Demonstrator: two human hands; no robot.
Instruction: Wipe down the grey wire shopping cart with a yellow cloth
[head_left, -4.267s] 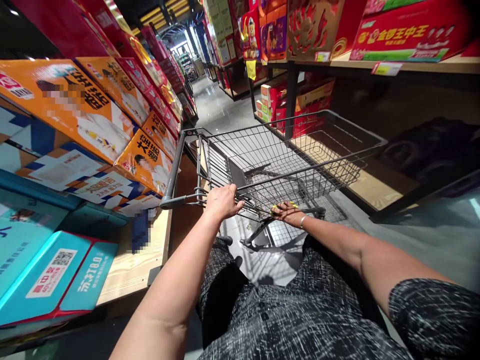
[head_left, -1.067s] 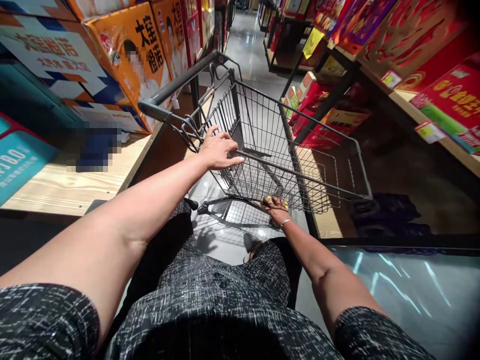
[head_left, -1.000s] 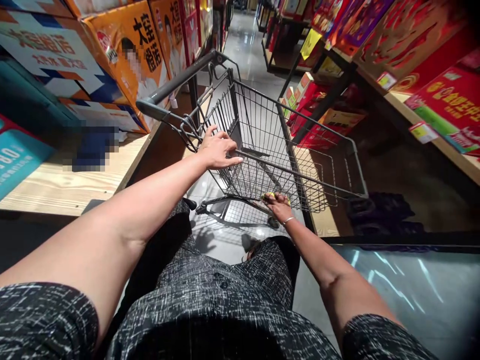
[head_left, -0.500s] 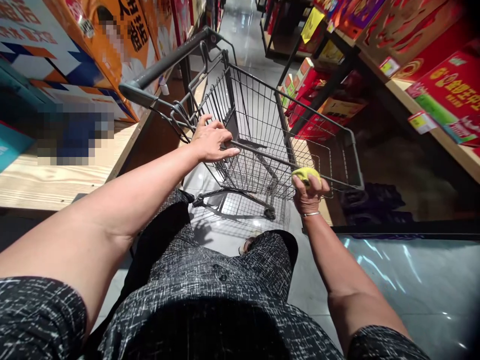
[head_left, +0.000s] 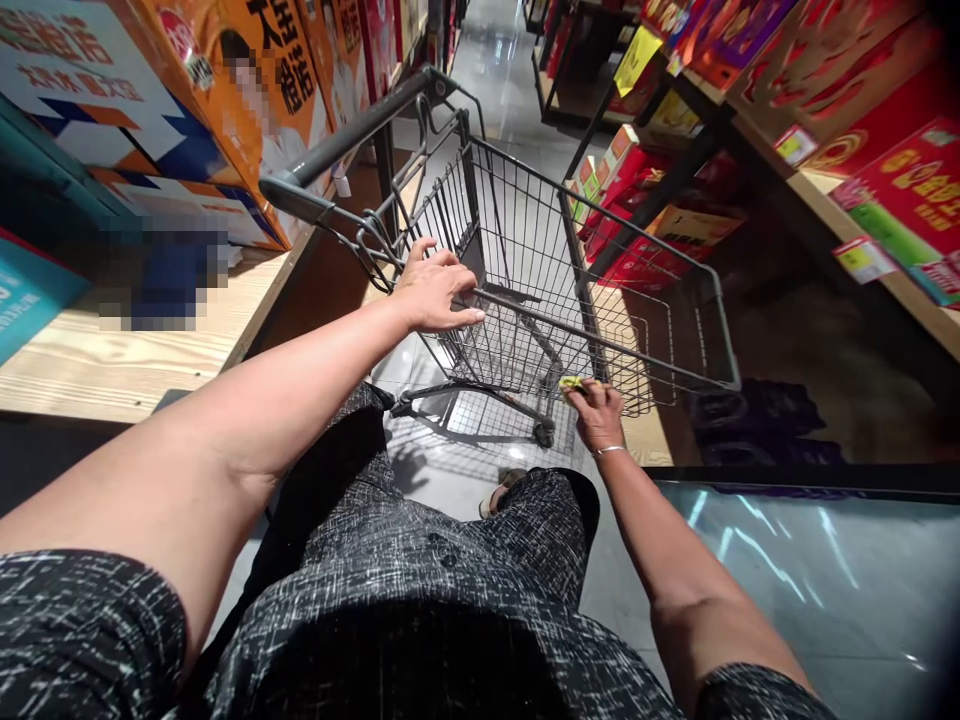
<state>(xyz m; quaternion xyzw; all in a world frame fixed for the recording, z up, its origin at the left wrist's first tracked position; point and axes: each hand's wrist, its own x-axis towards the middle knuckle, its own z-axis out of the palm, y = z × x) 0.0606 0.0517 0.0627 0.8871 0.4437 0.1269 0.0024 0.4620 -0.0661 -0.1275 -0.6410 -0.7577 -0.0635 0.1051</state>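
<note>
A grey wire shopping cart [head_left: 517, 220] stands in front of me, its handle toward the upper left. Over the near top rail of its basket, close to the handle end, my left hand [head_left: 439, 288] is hooked, with the thumb lying along the outside. My right hand [head_left: 598, 408] pinches a yellow cleaning cloth [head_left: 571, 383] at the lower part of the basket's near side. Most of the cloth is hidden by the fingers, and whether it presses on the wires I cannot tell.
Orange cartons [head_left: 247, 110] stand on a wooden shelf [head_left: 150, 370] to the left. On the right, a shelf [head_left: 862, 225] carries red gift boxes [head_left: 915, 190], with more red packages [head_left: 660, 245] lower down. A grey tiled floor [head_left: 750, 560] runs between them.
My right hand has moved from the basket's top rail down and left to the lower side wires, carrying the yellow cloth. My left hand stays on the rail.
</note>
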